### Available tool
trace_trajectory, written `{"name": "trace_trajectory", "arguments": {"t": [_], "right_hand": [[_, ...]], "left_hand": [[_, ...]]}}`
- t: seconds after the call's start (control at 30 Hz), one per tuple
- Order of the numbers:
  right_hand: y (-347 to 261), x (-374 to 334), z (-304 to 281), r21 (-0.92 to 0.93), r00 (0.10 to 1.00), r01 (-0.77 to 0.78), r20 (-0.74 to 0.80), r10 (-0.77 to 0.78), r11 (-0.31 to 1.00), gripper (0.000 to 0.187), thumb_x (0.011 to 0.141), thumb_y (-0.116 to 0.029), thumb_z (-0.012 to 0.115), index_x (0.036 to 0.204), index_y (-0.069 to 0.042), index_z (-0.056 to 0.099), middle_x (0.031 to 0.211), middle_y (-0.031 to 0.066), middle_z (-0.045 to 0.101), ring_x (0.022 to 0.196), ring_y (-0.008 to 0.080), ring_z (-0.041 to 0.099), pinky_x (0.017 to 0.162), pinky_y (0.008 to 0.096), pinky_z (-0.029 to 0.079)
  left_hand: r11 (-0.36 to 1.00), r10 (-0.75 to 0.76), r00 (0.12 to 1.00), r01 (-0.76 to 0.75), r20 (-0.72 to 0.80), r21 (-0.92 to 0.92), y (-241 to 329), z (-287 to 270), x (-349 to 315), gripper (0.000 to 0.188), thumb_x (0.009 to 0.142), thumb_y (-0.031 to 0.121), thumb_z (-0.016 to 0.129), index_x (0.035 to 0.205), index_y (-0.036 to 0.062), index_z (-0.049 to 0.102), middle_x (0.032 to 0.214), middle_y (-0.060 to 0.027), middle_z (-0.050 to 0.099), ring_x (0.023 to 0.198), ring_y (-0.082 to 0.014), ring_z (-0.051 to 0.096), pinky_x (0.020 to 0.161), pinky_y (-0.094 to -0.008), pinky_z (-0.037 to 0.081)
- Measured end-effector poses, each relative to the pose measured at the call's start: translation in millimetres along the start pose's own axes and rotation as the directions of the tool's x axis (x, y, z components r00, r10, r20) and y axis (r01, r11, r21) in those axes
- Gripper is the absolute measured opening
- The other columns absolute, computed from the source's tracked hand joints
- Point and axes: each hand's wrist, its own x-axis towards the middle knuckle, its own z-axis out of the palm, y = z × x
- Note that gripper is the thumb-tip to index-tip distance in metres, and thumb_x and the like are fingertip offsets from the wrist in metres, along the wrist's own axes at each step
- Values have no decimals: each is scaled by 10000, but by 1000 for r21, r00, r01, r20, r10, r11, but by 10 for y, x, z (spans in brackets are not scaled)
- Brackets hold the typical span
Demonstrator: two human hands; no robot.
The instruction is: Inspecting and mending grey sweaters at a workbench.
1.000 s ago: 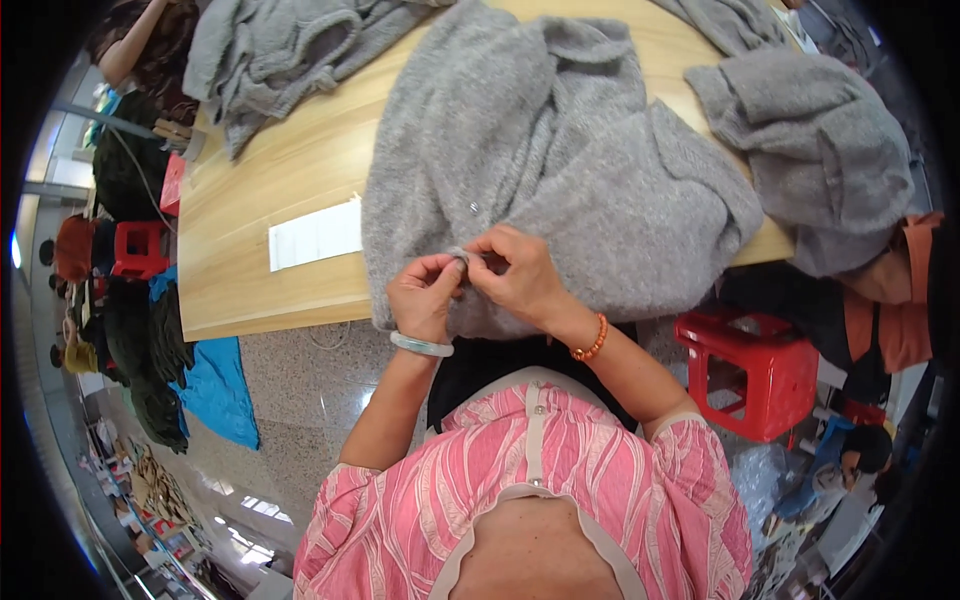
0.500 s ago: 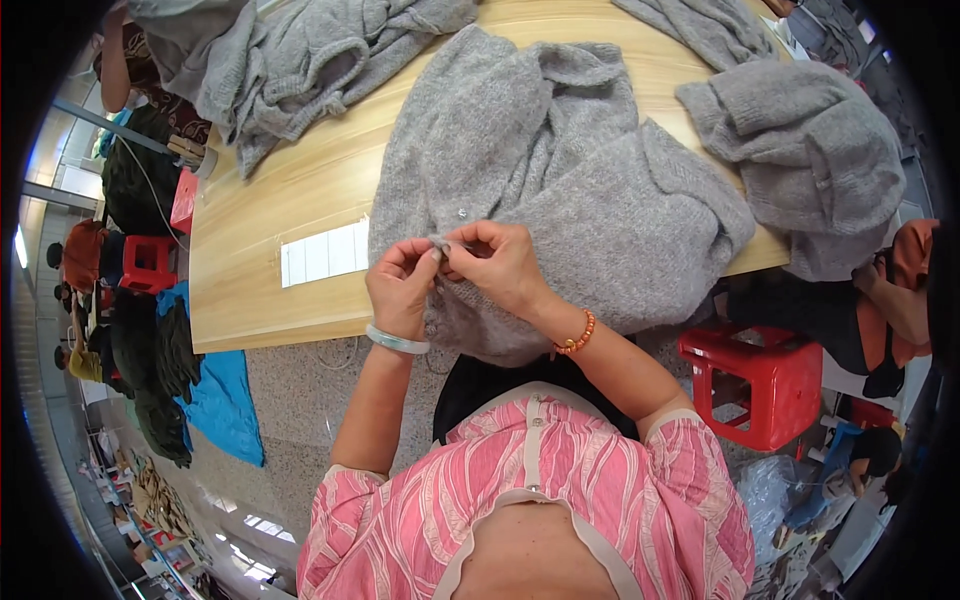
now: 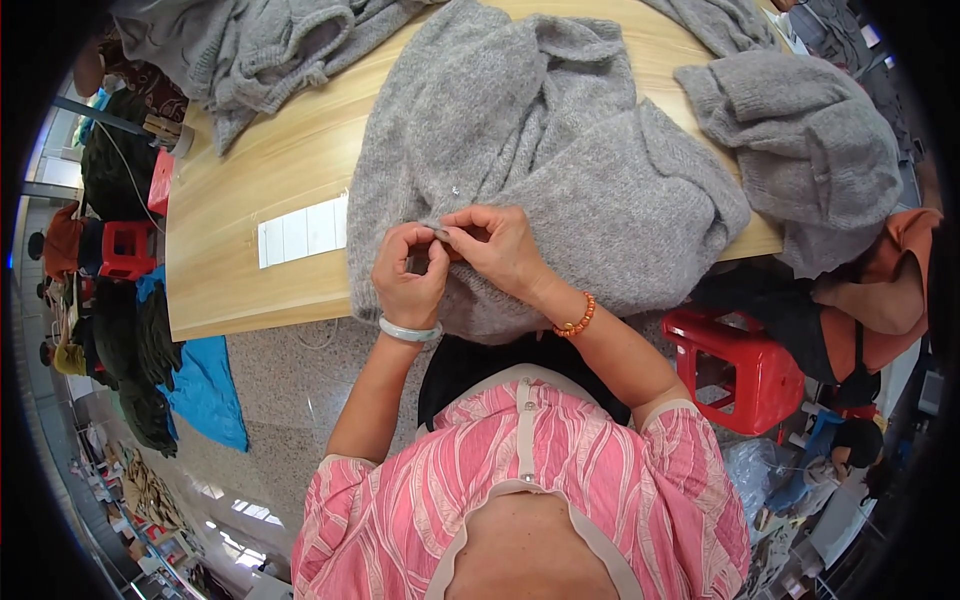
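Note:
A grey knitted sweater (image 3: 600, 200) lies bunched over the table's near edge in front of me. A small shiny button (image 3: 455, 190) shows on it just above my fingers. My left hand (image 3: 410, 275), with a pale bangle at the wrist, pinches the sweater's edge between curled fingers and thumb. Close against it, my right hand (image 3: 500, 250), wearing an orange bead bracelet, pinches the same spot with thumb and forefinger. Whether something small sits between the fingertips cannot be made out.
The wooden table (image 3: 240, 190) carries a white paper strip (image 3: 303, 233) at left. More grey knitwear lies at far left (image 3: 270, 50) and right (image 3: 815, 140). A red stool (image 3: 735, 370) stands at right, near another person's arm (image 3: 880, 300). Blue cloth (image 3: 210, 395) lies at left.
The whole view has shifted, so the table and sweater appear slightly higher and further left. My left hand's thumb and forefinger have opened into a wider loop; my right still pinches the knit.

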Motion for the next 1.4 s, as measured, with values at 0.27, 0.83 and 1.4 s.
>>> {"name": "trace_trajectory", "arguments": {"t": [0.27, 0.83, 1.4], "right_hand": [[34, -25, 9, -312, 980, 171, -44, -194, 935, 140, 817, -81, 640, 884, 38, 672, 751, 81, 688, 702, 79, 637, 610, 230, 516], [134, 24, -9, -327, 973, 202, -39, -227, 923, 139, 793, -92, 639, 850, 34, 648, 717, 78, 650, 632, 83, 590, 572, 237, 479], [180, 88, -86, -349, 958, 285, 67, -280, 893, 117, 808, -80, 621, 872, 17, 635, 730, 92, 643, 639, 120, 601, 592, 267, 488]], "left_hand": [[999, -41, 999, 40, 16, 25, -46, -1, -35, 118, 736, -26, 667, 829, 15, 607, 870, -92, 629, 734, -169, 614, 659, -260, 499], [973, -229, 973, 229, -7, -32, -92, 80, -102, 115, 732, -12, 669, 825, 16, 609, 830, -66, 626, 695, -137, 598, 640, -252, 490], [982, -191, 982, 191, 1, -8, -180, 123, -149, 128, 784, 14, 689, 893, 16, 623, 807, -12, 630, 703, -69, 575, 644, -212, 478]]}}
